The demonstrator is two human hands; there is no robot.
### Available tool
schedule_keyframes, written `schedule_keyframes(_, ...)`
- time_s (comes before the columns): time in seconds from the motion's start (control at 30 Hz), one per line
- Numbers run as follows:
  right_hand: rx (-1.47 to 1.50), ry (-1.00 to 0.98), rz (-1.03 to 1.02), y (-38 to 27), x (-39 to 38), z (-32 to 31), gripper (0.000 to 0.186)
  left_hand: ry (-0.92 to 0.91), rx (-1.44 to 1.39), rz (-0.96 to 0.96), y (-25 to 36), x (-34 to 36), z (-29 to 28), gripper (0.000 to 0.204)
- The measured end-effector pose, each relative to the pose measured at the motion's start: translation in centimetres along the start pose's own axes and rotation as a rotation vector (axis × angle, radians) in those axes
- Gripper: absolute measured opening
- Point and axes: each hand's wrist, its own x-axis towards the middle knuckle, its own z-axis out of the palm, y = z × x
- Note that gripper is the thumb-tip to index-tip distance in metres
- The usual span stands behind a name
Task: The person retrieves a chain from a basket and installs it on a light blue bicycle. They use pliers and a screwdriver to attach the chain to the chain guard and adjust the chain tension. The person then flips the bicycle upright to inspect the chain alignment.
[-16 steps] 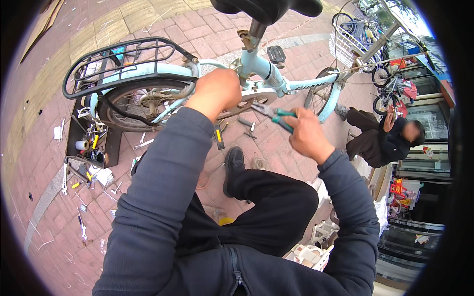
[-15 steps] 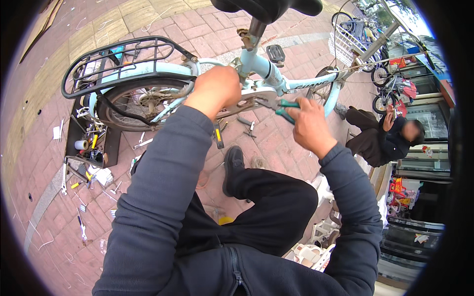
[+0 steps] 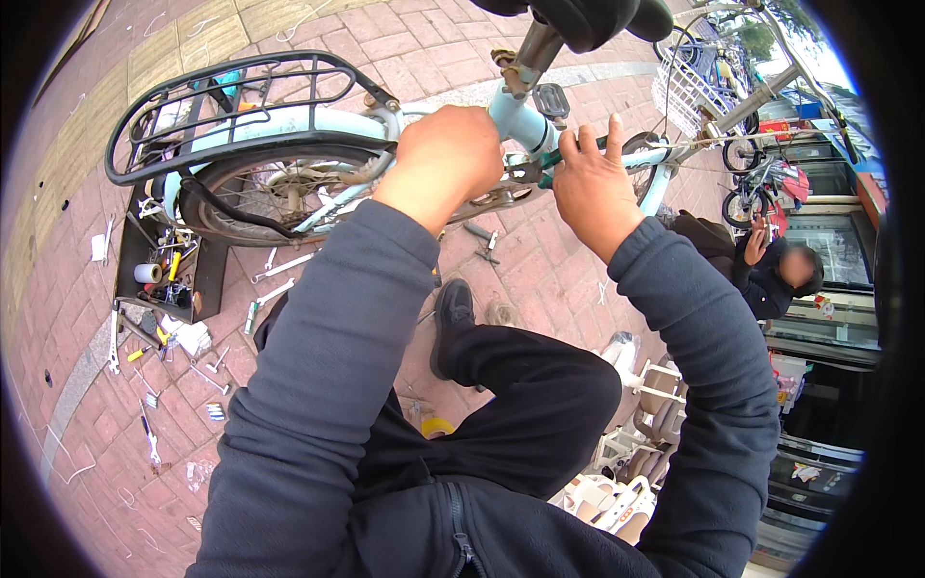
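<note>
A light-blue bicycle [image 3: 518,123] with a black saddle [image 3: 593,21] stands in front of me. My left hand [image 3: 448,149] is closed at the middle of its frame, below the seat tube; what the fingers hold is hidden. Green-handled pliers [image 3: 547,171] are in my right hand [image 3: 599,183], whose thumb side faces the bicycle and whose upper fingers are partly stretched out. The jaws point left, close beside my left fingers, near the crank area. Behind the frame a black pedal [image 3: 552,100] shows.
A black rear rack [image 3: 289,60] sits over the back wheel. An open toolbox [image 3: 207,281] stands at left, with wrenches [image 3: 281,268] and other tools scattered on the brick paving. At right a person [image 3: 785,275] sits near shopfronts. White and beige parts [image 3: 617,501] lie by my right knee.
My right hand has moved left and up with the pliers, bringing the jaws right beside my left hand. The view has shifted slightly, and my left hand stays at the frame.
</note>
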Motion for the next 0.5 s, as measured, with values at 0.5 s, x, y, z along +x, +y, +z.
schedule_keyframes(0.5,-0.075,-0.019,-0.112,0.46,0.57,-0.36,0.014,-0.073,-0.020,-0.044,-0.11,0.22,-0.64,0.031)
